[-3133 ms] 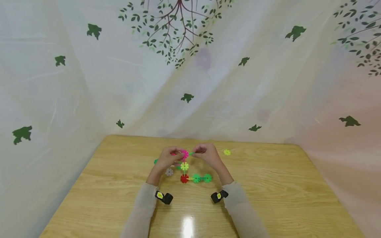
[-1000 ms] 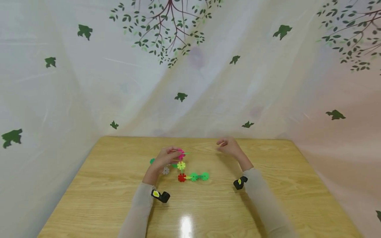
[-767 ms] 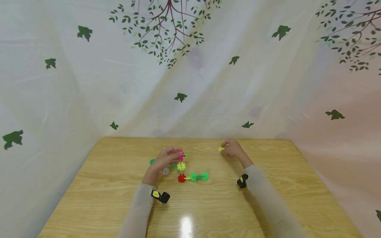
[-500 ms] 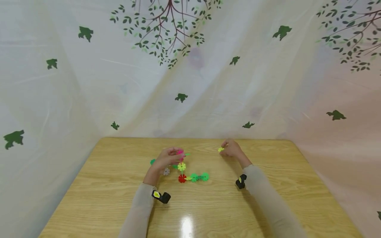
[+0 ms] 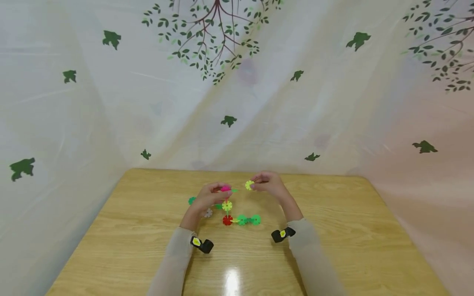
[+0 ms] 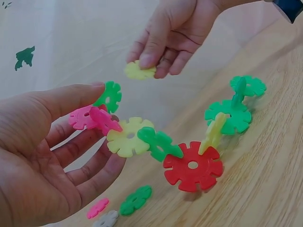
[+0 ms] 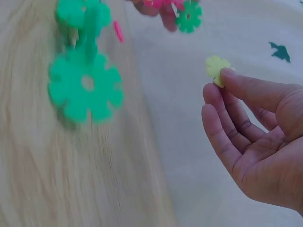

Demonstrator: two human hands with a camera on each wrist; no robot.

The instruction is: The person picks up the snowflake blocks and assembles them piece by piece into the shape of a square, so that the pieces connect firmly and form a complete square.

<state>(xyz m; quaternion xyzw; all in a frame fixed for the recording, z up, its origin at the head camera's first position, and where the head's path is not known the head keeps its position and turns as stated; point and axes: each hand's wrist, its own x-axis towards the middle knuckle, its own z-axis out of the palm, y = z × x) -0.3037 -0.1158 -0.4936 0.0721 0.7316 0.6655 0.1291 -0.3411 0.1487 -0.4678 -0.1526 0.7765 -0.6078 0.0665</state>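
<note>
My left hand grips the pink end of a chain of slotted snowflake discs, a pink disc between thumb and fingers. A green disc juts out beyond the thumb tip. From there the chain runs through a yellow disc and a green one to a red disc, then bends toward green discs near the table. In my right hand, thumb and fingers pinch a loose yellow snowflake disc, held up a short way right of the chain's green end.
Loose discs lie on the wooden table under and beside my left hand: a grey-white one, a green one and a pink one. A white curtain printed with leaves hangs behind the table's far edge.
My right hand let go near the chain's green end, reached right and picked up the yellow disc. It has since brought the disc back left toward the chain. My left hand keeps its grip.
</note>
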